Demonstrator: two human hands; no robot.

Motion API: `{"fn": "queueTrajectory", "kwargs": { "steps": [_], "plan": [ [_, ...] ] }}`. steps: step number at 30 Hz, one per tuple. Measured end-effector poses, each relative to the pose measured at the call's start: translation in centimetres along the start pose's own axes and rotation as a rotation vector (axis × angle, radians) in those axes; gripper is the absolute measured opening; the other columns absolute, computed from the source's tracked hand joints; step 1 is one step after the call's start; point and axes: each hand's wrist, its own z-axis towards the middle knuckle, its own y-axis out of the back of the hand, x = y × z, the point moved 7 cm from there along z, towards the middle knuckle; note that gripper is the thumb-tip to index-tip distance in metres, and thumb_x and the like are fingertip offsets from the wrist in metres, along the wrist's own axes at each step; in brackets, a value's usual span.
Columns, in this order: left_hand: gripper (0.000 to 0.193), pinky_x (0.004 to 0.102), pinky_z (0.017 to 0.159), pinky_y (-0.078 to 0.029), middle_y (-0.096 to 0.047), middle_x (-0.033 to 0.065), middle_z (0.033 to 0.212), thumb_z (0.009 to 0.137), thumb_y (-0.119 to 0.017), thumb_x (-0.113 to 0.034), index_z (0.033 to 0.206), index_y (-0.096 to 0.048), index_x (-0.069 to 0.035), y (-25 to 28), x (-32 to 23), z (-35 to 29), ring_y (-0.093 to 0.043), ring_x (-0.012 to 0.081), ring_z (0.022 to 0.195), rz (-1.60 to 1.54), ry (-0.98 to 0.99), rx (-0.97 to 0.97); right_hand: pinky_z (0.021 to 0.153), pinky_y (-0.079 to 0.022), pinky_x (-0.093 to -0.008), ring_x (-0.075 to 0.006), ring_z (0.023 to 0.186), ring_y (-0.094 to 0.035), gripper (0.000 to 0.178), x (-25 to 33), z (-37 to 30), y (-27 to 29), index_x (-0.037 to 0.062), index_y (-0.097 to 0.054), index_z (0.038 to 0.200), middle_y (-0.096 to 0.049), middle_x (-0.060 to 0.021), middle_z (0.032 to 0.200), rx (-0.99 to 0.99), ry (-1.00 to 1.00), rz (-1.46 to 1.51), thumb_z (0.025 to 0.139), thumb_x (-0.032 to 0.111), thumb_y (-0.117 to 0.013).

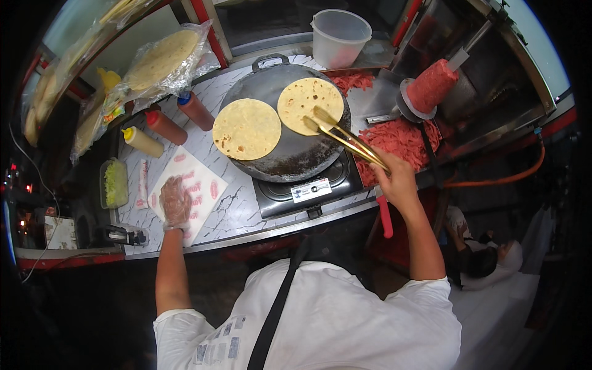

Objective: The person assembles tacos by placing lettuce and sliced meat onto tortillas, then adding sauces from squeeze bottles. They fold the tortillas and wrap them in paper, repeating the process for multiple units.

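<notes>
My right hand [398, 184] is closed around golden tongs [351, 143], whose tips rest on the right-hand flatbread [303, 102]. A second flatbread [246, 129] lies to its left on the same dark round griddle pan [296, 161], and both have brown spots. In a clear plastic glove, my left hand [176, 203] lies with fingers stretched out on a printed white paper wrapper [206, 179]. Nothing shows in that hand. The pan sits on a black portable stove [271, 198].
Sauce bottles [166, 127] and a tub of shredded greens [114, 183] stand left. Bagged flatbreads [163, 58] lie behind. At right are sliced meat [404, 145], a meat spit [431, 86] and a red-handled knife [383, 216]. A white bucket [340, 40] stands behind; people sit lower right.
</notes>
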Motion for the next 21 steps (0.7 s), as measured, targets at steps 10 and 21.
{"fn": "queueTrajectory", "kwargs": {
  "steps": [10,21],
  "plan": [
    [0.051,0.0474,0.109,-0.039,-0.055,0.0164,0.137,0.086,-0.063,-0.020,0.136,-0.056,-0.009,0.6,-0.5,0.2,-0.048,0.0356,0.129,-0.031,0.028,0.021,0.062,-0.051,-0.0402,-0.0281,0.071,-0.064,0.043,3.9,0.8,1.1,0.0129,-0.066,0.128,-0.061,-0.0105,0.085,0.043,0.139,-0.258,0.085,0.011,-0.069],
    [0.052,0.0470,0.108,-0.039,-0.054,0.0152,0.139,0.085,-0.065,-0.021,0.136,-0.057,-0.010,0.1,0.3,-0.1,-0.048,0.0353,0.130,-0.066,0.060,0.008,0.064,-0.046,-0.0354,-0.0199,0.075,-0.055,0.041,11.8,2.1,11.1,0.0202,-0.076,0.111,-0.052,-0.0016,0.079,0.404,0.409,-0.780,0.073,0.007,-0.066]
  ]
}}
